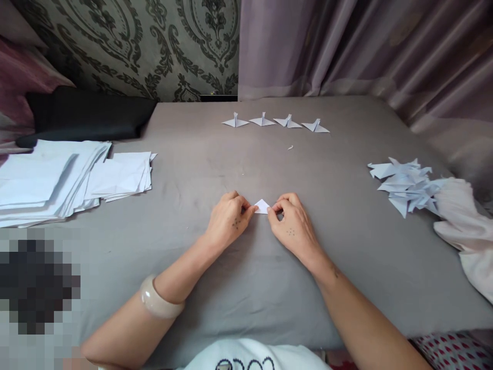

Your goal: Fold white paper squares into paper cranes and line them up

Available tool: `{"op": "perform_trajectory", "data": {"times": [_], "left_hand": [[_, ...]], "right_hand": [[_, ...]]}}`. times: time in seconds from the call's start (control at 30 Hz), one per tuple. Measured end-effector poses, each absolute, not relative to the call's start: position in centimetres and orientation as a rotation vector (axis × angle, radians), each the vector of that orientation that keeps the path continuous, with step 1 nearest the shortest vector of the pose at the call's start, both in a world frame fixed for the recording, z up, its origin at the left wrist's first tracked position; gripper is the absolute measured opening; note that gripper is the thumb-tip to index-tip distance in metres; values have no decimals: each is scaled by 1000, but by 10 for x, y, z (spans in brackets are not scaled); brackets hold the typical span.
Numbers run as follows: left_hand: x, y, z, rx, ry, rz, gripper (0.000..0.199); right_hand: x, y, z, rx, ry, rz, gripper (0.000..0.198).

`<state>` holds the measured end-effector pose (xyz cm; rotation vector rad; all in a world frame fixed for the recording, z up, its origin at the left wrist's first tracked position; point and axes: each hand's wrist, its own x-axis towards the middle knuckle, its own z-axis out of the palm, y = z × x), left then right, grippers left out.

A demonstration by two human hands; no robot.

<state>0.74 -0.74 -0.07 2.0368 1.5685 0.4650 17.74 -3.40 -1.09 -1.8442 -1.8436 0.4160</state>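
A small piece of folded white paper (262, 206), its visible part a triangle pointing away from me, is held between my two hands at the middle of the grey cloth. My left hand (231, 218) pinches its left corner between thumb and fingers. On the opposite corner, my right hand (293, 226) pinches in the same way. Fingers hide the paper's outer ends. Beyond my hands, several folded paper cranes (263, 119) stand in a row near the far edge.
Stacked white paper sheets (57, 180) and smaller paper pieces (123, 174) lie at left, before a black cloth (88, 113). At right, a heap of folded paper pieces (410, 185) touches a pale cloth (462, 221). A tiny paper scrap (290, 147) lies below the cranes.
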Motion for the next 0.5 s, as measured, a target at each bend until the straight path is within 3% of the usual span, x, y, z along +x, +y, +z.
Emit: {"op": "perform_trajectory", "data": {"times": [0.5], "left_hand": [[6, -8, -1, 2134, 1629, 411, 29]], "right_hand": [[184, -33, -7, -1838, -1894, 573, 17]]}}
